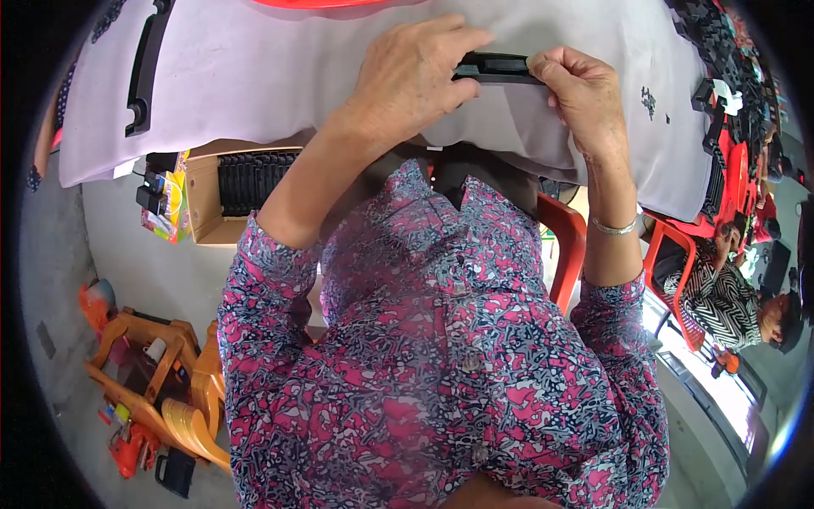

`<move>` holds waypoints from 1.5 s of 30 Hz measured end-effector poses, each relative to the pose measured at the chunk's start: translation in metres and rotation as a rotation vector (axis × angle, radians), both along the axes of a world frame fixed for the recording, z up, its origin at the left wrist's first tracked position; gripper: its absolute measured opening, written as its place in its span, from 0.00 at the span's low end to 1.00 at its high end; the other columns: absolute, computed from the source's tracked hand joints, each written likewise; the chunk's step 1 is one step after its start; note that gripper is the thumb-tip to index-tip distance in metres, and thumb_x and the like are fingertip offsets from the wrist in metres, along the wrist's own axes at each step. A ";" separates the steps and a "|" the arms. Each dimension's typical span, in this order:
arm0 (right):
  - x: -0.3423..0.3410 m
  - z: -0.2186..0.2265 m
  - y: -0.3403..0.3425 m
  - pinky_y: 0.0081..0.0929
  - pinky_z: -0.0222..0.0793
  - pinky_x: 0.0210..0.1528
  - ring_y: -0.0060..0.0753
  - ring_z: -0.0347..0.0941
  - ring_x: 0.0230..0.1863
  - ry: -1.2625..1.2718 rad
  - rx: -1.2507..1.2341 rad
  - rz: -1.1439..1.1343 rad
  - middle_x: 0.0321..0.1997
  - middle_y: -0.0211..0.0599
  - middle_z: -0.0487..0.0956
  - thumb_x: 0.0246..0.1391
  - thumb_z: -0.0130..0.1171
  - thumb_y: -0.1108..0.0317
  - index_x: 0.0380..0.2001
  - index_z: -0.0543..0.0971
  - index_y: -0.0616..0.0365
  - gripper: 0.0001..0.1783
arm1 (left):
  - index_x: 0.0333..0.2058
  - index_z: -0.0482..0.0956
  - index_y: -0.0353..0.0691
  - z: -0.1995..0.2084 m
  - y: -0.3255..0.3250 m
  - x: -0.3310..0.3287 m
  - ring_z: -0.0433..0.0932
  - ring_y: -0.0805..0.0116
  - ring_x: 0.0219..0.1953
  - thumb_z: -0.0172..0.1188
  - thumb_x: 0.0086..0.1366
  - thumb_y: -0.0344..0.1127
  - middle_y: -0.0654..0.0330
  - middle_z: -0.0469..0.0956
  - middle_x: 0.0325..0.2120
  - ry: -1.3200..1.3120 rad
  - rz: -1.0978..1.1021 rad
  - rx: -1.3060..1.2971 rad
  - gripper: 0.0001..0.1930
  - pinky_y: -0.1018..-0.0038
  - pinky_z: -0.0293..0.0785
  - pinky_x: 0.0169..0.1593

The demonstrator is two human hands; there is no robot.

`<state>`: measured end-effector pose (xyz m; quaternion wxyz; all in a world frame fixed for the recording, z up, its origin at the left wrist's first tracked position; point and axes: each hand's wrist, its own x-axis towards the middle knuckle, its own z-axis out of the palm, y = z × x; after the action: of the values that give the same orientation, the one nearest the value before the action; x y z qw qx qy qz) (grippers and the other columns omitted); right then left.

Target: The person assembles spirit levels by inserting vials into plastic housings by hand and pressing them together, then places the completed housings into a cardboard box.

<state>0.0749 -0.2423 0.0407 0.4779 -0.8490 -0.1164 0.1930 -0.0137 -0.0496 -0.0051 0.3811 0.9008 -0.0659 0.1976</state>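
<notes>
A black elongated plastic part [500,66] with a channel along its length lies across between my two hands, just above the light cloth-covered table [254,76]. My left hand [415,76] grips its left end, thumb below and fingers above. At the right end, my right hand [581,89] pinches it between thumb and curled fingers. Whether a smaller piece sits under the right fingertips is hidden. Another long black part [149,68] with notched ends rests on the cloth at the far left.
Tiny black bits [648,102] lie right of my right hand. A red tray edge [322,2] shows at the far side. Below the table, a cardboard box [203,199] holds several black parts. Black pieces heap at far right, near a seated person [721,293] and red chairs.
</notes>
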 end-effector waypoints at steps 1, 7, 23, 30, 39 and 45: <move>0.000 -0.001 0.001 0.17 0.57 0.20 0.12 0.62 0.19 -0.023 0.012 -0.001 0.17 0.21 0.72 0.53 0.65 0.64 0.26 0.84 0.61 0.10 | 0.46 0.81 0.40 -0.003 0.001 0.001 0.78 0.52 0.34 0.70 0.48 0.33 0.55 0.77 0.32 -0.004 0.002 -0.041 0.23 0.60 0.74 0.40; -0.004 -0.004 0.003 0.18 0.59 0.22 0.12 0.63 0.20 -0.045 -0.044 -0.084 0.18 0.21 0.73 0.52 0.65 0.66 0.26 0.84 0.62 0.10 | 0.45 0.81 0.41 -0.011 -0.002 0.002 0.79 0.51 0.34 0.68 0.47 0.31 0.57 0.77 0.31 -0.052 0.008 -0.136 0.21 0.58 0.74 0.40; -0.005 -0.007 0.011 0.25 0.69 0.28 0.20 0.71 0.21 -0.257 -0.283 -0.175 0.16 0.31 0.78 0.45 0.63 0.63 0.25 0.86 0.60 0.11 | 0.40 0.79 0.45 -0.015 0.001 0.001 0.77 0.52 0.33 0.68 0.49 0.29 0.59 0.76 0.33 -0.094 -0.063 -0.126 0.17 0.58 0.73 0.38; -0.007 -0.004 0.019 0.26 0.71 0.29 0.24 0.73 0.21 -0.296 -0.344 -0.170 0.16 0.34 0.78 0.43 0.62 0.63 0.25 0.86 0.61 0.12 | 0.42 0.81 0.42 -0.019 0.003 -0.003 0.77 0.56 0.39 0.68 0.52 0.29 0.61 0.76 0.36 -0.067 -0.124 -0.040 0.16 0.64 0.73 0.42; -0.005 0.001 0.014 0.34 0.74 0.30 0.29 0.76 0.20 -0.311 -0.311 -0.202 0.16 0.43 0.79 0.43 0.62 0.64 0.24 0.86 0.61 0.11 | 0.39 0.82 0.48 -0.006 -0.005 0.008 0.75 0.61 0.39 0.65 0.53 0.31 0.64 0.74 0.32 -0.197 -0.137 0.130 0.12 0.63 0.69 0.42; -0.016 -0.023 0.016 0.37 0.74 0.29 0.40 0.78 0.21 -0.384 -0.267 -0.213 0.19 0.51 0.79 0.45 0.62 0.68 0.24 0.83 0.64 0.09 | 0.43 0.82 0.42 0.004 -0.004 -0.002 0.74 0.56 0.39 0.64 0.54 0.31 0.59 0.75 0.33 -0.050 -0.168 0.256 0.15 0.61 0.68 0.42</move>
<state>0.0589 -0.2264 0.0179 0.3483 -0.9332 -0.0882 -0.0096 -0.0158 -0.0533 -0.0010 0.2766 0.9280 -0.1753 0.1775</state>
